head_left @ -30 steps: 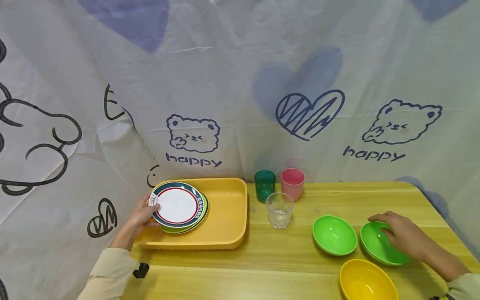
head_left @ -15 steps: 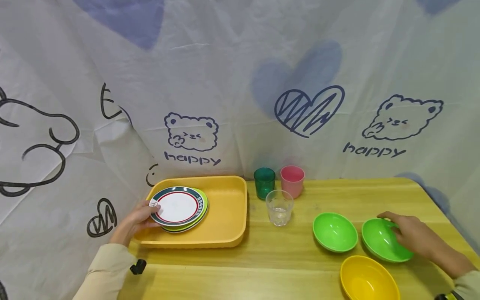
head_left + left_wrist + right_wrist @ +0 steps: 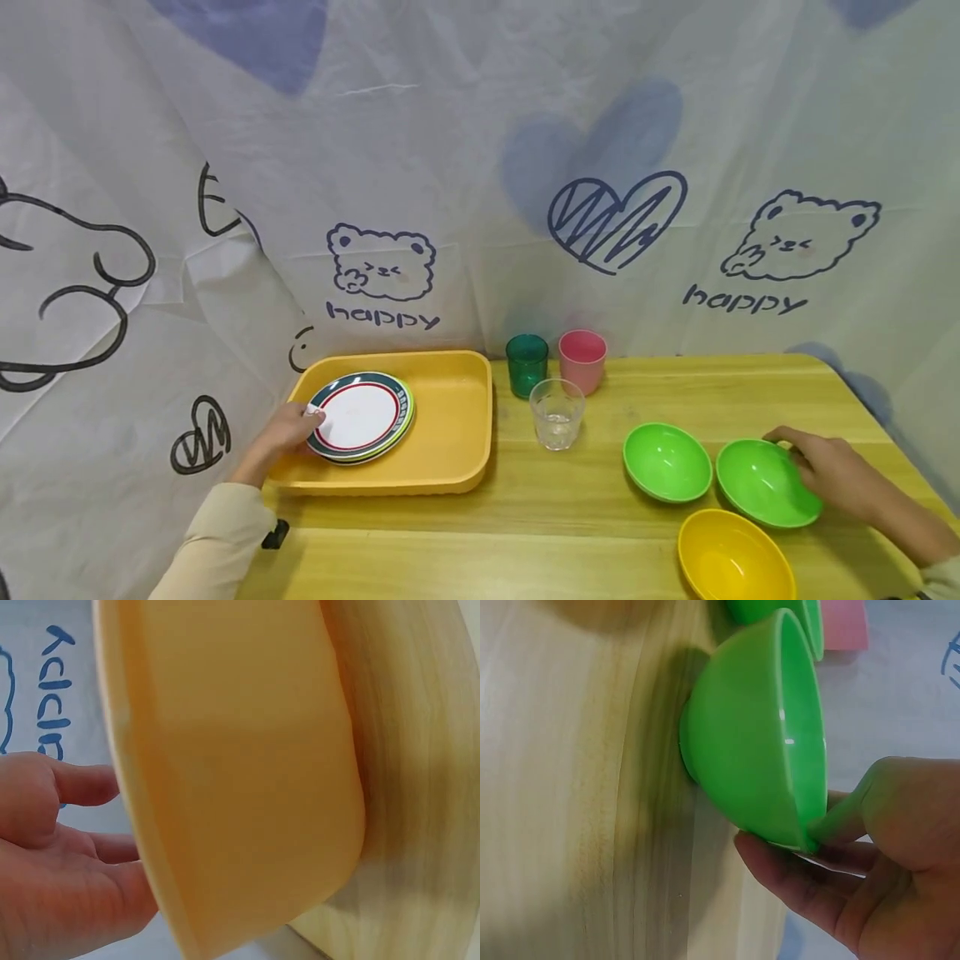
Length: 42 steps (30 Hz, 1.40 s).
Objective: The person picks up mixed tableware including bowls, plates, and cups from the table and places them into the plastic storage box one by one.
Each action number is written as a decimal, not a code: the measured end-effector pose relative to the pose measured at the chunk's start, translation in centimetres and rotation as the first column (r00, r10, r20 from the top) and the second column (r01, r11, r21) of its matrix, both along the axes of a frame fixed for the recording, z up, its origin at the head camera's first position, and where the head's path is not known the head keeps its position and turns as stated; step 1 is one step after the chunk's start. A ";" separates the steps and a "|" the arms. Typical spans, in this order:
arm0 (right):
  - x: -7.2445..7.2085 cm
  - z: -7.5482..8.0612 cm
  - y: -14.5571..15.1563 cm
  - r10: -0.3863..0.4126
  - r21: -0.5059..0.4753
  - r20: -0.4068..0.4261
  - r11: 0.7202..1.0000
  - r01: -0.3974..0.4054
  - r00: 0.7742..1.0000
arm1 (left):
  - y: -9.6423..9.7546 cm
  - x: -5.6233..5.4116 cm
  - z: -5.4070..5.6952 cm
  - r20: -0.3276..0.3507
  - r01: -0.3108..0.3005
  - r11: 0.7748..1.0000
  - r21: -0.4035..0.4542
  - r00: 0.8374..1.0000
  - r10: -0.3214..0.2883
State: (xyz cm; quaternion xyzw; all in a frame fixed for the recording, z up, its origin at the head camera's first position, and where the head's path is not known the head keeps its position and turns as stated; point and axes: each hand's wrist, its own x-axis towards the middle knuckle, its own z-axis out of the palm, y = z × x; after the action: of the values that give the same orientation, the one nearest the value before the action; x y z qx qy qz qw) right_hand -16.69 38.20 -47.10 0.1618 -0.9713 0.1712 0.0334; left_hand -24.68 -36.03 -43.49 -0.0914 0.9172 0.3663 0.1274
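At the left rim of a white plate with a dark green border (image 3: 356,417), my left hand (image 3: 292,427) grips with its thumb on top; its other fingers are hidden in the head view. Under that plate a lime-edged plate (image 3: 411,406) peeks out, both within the yellow tray (image 3: 453,425). The tray's outer wall (image 3: 247,787) blocks the plates from the left wrist view. My right hand (image 3: 836,477) pinches the right rim of a green bowl (image 3: 765,483). In the right wrist view the thumb is inside the bowl (image 3: 742,727) and the fingers outside it.
Another green bowl (image 3: 667,462) stands just left of the held one, a yellow bowl (image 3: 735,558) in front. Between tray and bowls are a clear glass (image 3: 557,417), a dark green cup (image 3: 527,367) and a pink cup (image 3: 582,362). A printed cloth (image 3: 480,167) hangs behind the table.
The green-bordered plate has come down and now covers more of the lime-edged one. My right hand has shifted outward from over the green bowl to its right rim.
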 end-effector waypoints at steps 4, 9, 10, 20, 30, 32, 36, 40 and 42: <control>0.5 0.3 0.1 -0.029 -0.023 0.021 0.999 0.029 0.999 | 0.2 0.2 -0.1 -0.035 0.049 0.996 -0.081 0.998 -0.052; 0.9 0.6 0.8 -0.076 -0.058 0.016 0.995 0.076 0.997 | 0.4 0.3 -0.2 -0.039 0.078 0.991 -0.110 0.996 -0.082; 1.0 0.7 0.9 -0.089 -0.059 0.012 0.994 0.089 0.996 | 0.4 0.2 -0.3 -0.037 0.077 0.991 -0.113 0.996 -0.082; 2.0 1.6 1.4 -0.203 -0.206 0.016 0.958 0.202 0.979 | 0.6 0.4 -0.1 -0.024 0.059 0.996 -0.069 0.998 -0.060; 2.5 3.0 1.3 -0.286 -0.325 0.034 0.903 0.282 0.958 | 2.2 0.8 1.2 -0.119 0.070 0.993 -0.096 0.990 -0.081; 2.5 3.0 1.2 -0.304 -0.354 0.053 0.885 0.303 0.951 | 2.8 1.0 1.3 -0.170 0.057 0.996 -0.070 0.983 -0.068; 2.6 3.1 0.7 -0.325 -0.412 0.053 0.854 0.317 0.944 | 4.4 1.2 1.1 -0.267 0.030 0.999 0.043 0.964 -0.017; 2.5 3.2 -0.1 -0.344 -0.466 0.023 0.827 0.314 0.939 | 5.7 1.0 1.0 -0.374 0.052 0.984 0.171 0.927 0.016; 2.4 3.2 -0.6 -0.353 -0.497 0.014 0.809 0.313 0.936 | 6.3 1.0 1.1 -0.418 0.077 0.970 0.232 0.908 0.028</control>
State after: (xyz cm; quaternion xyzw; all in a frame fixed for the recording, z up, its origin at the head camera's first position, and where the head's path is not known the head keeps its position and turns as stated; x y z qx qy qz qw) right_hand -14.24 37.55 -43.89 -0.0179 -0.9065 0.3974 0.1412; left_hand -23.64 -29.71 -42.42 0.0169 0.8724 0.4851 -0.0569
